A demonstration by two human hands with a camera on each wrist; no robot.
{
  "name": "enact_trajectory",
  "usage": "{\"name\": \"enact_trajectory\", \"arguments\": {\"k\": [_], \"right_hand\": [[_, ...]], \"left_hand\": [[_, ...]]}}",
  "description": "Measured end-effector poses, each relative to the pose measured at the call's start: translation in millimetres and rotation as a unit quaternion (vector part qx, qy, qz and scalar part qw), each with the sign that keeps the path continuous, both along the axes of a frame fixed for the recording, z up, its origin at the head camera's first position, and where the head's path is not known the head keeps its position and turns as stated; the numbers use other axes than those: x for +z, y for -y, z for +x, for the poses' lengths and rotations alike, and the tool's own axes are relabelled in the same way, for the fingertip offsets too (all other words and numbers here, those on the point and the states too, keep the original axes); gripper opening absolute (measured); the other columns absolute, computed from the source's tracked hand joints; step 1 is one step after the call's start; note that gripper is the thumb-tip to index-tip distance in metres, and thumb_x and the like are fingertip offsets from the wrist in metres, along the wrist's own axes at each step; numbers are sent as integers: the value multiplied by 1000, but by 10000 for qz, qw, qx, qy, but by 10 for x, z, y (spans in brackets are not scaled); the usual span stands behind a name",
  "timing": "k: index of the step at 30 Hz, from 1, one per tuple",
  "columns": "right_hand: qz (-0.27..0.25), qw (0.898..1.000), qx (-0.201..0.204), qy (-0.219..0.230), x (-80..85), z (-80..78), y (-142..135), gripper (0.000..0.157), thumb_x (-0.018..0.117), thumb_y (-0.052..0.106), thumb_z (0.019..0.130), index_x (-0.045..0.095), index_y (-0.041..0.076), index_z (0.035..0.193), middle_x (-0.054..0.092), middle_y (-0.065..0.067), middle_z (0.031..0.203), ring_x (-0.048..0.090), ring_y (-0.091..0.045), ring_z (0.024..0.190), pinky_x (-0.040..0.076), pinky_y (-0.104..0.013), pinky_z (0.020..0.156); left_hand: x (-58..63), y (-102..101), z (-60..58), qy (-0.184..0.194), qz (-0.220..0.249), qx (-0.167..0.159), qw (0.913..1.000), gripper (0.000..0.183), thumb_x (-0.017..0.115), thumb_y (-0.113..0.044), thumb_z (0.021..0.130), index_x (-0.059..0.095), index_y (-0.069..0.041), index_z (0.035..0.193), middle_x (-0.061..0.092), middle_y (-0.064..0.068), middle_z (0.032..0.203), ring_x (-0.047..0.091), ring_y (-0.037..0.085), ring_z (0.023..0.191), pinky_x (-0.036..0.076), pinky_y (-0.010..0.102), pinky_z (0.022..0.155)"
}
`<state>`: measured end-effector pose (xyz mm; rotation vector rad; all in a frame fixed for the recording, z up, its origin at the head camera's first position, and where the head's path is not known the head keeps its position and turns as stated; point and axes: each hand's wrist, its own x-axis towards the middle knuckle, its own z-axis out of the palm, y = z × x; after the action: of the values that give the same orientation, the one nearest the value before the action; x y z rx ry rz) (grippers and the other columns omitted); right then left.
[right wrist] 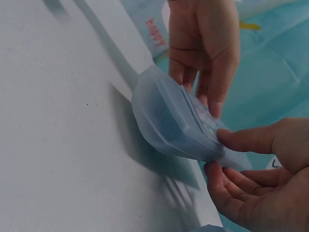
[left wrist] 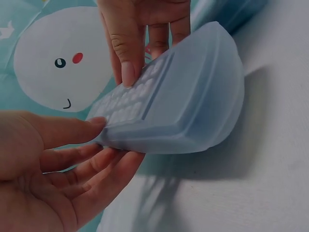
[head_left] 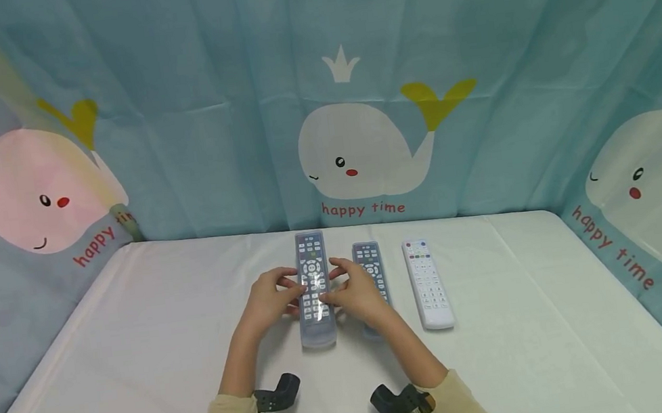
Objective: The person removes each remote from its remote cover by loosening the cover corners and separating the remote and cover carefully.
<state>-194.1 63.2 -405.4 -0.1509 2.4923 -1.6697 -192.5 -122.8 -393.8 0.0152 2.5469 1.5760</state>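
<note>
A grey remote control (head_left: 319, 332) in a translucent bluish sleeve is held upright-lengthwise between both hands, its buttons facing up. My left hand (head_left: 266, 304) pinches its left edge, thumb on the button side and fingers beneath. On the opposite edge my right hand (head_left: 359, 293) grips it the same way. In the left wrist view the sleeve's blunt near end (left wrist: 203, 92) is raised off the white cloth, with a shadow below. The right wrist view also shows this sleeved remote (right wrist: 166, 113) tilted over the cloth.
A second sleeved grey remote (head_left: 367, 251) lies just to the right, partly covered by the right hand and forearm. Farther right rests a white remote (head_left: 428, 284). The white-covered table (head_left: 140, 364) ends at a blue whale-print curtain (head_left: 210, 166).
</note>
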Motion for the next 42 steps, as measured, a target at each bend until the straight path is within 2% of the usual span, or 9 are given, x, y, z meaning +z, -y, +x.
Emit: {"name": "enact_trajectory", "arguments": {"k": [4,11,17,23,27,34,38,42], "right_hand": [[-122,9999,-6,-93,34,1,-18,72,82,-1,87,51,-2,152,63,-21,131,68,-18,84,56,-27,70],[160,9992,-58,-362,128,56,1,68,82,-1,88,54,5,151,63,-17,130,61,-19,88,56,-30,74],[152,9982,-110,-573,146,61,-8,66,80,-3,89,56,6,149,64,-18,129,65,-22,90,58,-33,79],[-405,9961,-93,-773,154,62,1,64,74,-12,89,55,3,148,63,-22,129,69,-23,87,65,-36,72],[-746,9940,-137,-792,174,65,20,63,69,-15,90,55,3,148,61,-23,128,68,-21,86,66,-36,71],[-781,9921,-261,-943,222,87,30,59,67,-16,91,56,3,146,62,-23,128,67,-23,85,66,-37,71],[-816,9912,-305,-1001,253,100,34,54,63,-12,96,56,4,146,63,-24,129,72,-29,84,66,-38,73],[-1017,9884,-323,-1081,269,101,42,45,58,-8,101,57,4,145,63,-26,127,75,-36,81,66,-46,77]], "left_hand": [[28,0,2,-19,161,50,9999,48,69,-2,100,54,11,144,63,24,113,76,30,88,66,36,73],[97,0,21,-127,-77,48,9999,50,72,-5,99,56,11,144,67,24,114,75,25,86,65,38,80],[103,6,15,-266,73,142,9995,44,71,-2,98,61,10,139,67,24,114,72,24,88,65,36,80],[134,-14,34,-480,325,347,9977,42,70,-2,99,64,5,140,66,21,112,70,26,93,65,36,81],[152,-36,43,-487,620,497,9957,42,68,-1,101,63,5,141,65,22,112,70,22,89,65,33,79],[178,-62,54,-381,1115,597,9912,43,66,-1,103,59,5,145,61,26,117,74,14,76,64,26,74],[205,-61,68,-397,1173,591,9906,42,64,-4,105,59,3,146,61,26,121,77,18,80,64,25,76],[242,-57,92,-432,1169,529,9908,42,62,-9,107,57,2,148,59,27,127,78,24,87,64,25,78]]}}
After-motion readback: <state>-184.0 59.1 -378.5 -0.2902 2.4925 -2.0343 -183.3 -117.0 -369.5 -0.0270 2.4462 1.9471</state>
